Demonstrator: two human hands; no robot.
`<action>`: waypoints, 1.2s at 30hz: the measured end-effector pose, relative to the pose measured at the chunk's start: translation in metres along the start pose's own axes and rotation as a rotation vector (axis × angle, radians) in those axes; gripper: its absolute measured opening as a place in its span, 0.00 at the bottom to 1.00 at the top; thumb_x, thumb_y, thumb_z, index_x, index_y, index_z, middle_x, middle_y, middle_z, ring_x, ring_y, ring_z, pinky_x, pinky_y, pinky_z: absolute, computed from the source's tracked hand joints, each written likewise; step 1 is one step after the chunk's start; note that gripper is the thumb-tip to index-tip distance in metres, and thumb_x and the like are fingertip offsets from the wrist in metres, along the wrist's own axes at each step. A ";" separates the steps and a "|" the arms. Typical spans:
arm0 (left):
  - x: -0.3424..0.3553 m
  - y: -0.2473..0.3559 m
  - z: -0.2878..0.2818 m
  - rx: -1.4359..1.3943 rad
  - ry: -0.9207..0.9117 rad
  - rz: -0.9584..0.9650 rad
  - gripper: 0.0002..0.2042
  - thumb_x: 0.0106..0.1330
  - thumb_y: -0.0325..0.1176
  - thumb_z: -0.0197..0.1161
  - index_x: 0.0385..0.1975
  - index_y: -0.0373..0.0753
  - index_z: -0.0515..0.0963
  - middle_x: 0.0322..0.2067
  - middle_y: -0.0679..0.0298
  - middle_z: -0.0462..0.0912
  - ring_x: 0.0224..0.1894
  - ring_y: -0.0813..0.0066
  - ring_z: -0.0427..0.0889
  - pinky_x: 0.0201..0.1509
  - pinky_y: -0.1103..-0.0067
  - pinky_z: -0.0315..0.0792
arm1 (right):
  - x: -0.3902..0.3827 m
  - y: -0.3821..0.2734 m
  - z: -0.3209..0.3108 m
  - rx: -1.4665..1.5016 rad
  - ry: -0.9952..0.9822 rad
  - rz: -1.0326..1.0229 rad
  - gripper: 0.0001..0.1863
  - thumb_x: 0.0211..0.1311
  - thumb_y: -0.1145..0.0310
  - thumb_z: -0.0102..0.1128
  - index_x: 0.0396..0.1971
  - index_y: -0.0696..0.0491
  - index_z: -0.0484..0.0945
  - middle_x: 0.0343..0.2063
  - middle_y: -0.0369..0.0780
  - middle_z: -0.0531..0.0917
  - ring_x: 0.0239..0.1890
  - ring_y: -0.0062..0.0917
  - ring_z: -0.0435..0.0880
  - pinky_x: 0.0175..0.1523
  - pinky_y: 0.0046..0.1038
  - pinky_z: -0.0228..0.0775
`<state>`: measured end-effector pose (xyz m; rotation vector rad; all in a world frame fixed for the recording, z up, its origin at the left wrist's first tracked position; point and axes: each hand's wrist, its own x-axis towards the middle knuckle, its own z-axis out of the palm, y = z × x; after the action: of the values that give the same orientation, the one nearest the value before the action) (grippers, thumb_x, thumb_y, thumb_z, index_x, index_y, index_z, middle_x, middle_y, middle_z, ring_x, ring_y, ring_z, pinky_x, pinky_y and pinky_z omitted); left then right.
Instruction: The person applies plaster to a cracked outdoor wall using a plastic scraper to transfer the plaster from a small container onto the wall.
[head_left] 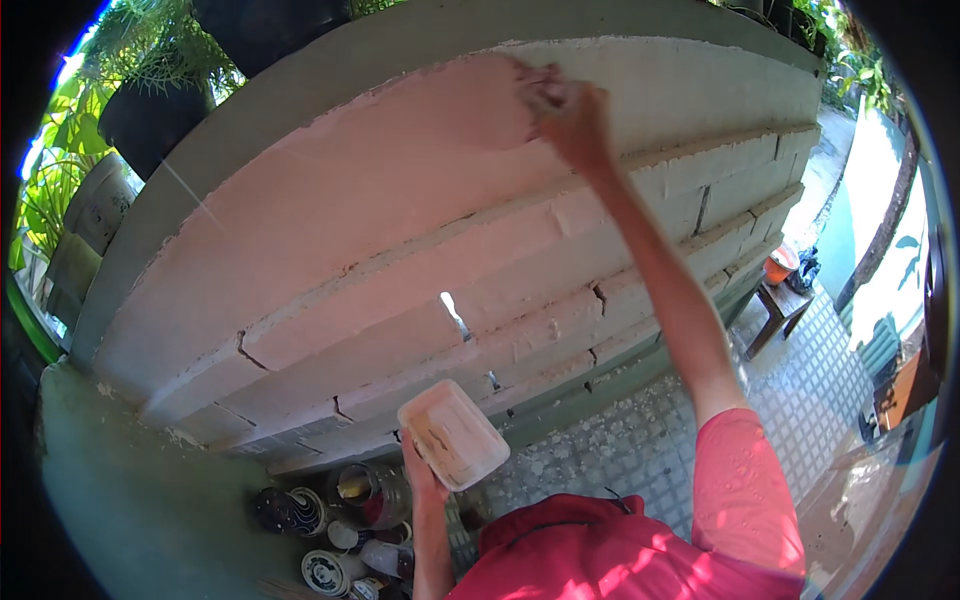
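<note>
Wall: a pale upper band is seen above a ledge; its long axis is run left to right and curved by the lens.
Pink coat: the band is covered by a pink coat to the left of the right hand; a paler surface is noted to the right.
Right grip: the hand is raised to the band's upper part, where the coat meets the paler surface. Its fingers are blurred; whether they are closed on anything cannot be told.
Left grip: the tub is clamped at its left side by the left hand.
Tub: its open face is turned toward the camera, and pinkish residue is shown inside. Its long axis is slanted from upper left to lower right.
Key relation: the tub is placed below and left of the right hand, well apart from it. The coat's right edge is reached by the right hand only; the left is held low, beyond the lower courses.
Surroundings: containers are grouped left of the left forearm.
</note>
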<state>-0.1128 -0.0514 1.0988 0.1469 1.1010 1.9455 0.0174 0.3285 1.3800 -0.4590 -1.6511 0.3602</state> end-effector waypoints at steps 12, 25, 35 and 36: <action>0.006 0.009 -0.056 -0.050 0.122 0.044 0.32 0.67 0.59 0.40 0.63 0.41 0.59 0.57 0.60 0.69 0.58 0.62 0.70 0.62 0.66 0.65 | -0.080 -0.003 -0.018 0.068 0.108 0.110 0.15 0.58 0.64 0.55 0.28 0.63 0.79 0.23 0.43 0.82 0.26 0.26 0.83 0.32 0.30 0.70; -0.014 0.041 -0.122 -0.082 0.051 0.007 0.30 0.69 0.57 0.38 0.61 0.41 0.62 0.53 0.62 0.73 0.54 0.65 0.74 0.59 0.68 0.68 | -0.200 -0.166 0.116 1.021 -0.145 0.975 0.10 0.61 0.72 0.52 0.38 0.64 0.75 0.33 0.44 0.82 0.36 0.31 0.84 0.43 0.32 0.81; -0.013 0.085 -0.201 -0.088 -0.020 -0.090 0.29 0.69 0.57 0.37 0.61 0.40 0.61 0.53 0.60 0.72 0.55 0.64 0.73 0.60 0.68 0.67 | -0.194 -0.236 0.212 1.052 -0.156 0.986 0.08 0.59 0.75 0.54 0.36 0.65 0.74 0.33 0.45 0.80 0.35 0.31 0.84 0.41 0.27 0.82; -0.014 0.095 -0.206 -0.087 -0.030 -0.090 0.29 0.69 0.57 0.37 0.61 0.40 0.61 0.53 0.60 0.72 0.55 0.64 0.73 0.60 0.68 0.67 | -0.187 -0.243 0.220 1.067 -0.129 0.967 0.07 0.59 0.76 0.54 0.35 0.65 0.74 0.33 0.46 0.80 0.35 0.31 0.84 0.40 0.26 0.82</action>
<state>-0.2621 -0.2151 1.0498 0.0780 0.9845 1.9014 -0.2037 0.0317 1.3081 -0.3660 -1.0175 1.8833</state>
